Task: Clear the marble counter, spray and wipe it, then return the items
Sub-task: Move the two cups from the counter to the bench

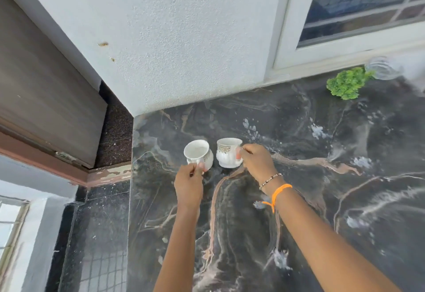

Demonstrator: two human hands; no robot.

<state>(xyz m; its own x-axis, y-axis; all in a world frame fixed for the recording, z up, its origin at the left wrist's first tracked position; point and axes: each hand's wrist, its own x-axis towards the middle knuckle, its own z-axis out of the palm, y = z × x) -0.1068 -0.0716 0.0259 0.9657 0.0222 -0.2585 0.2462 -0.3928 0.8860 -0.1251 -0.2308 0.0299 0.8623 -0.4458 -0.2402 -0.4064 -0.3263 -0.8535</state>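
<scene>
left hand (189, 183) pinching handle of tilted white gold-trimmed ceramic cup (198, 153), right hand (256, 160) gripping handle of upright matching white cup (228, 152), both at centre on dark veined marble counter (310, 176)

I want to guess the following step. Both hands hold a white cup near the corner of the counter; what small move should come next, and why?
Probably lift or set down the left cup evenly: it tilts in the left hand, while the right cup, held by the right hand, looks upright on the counter. Whether the cups are leaving or returning, I cannot tell.
</scene>
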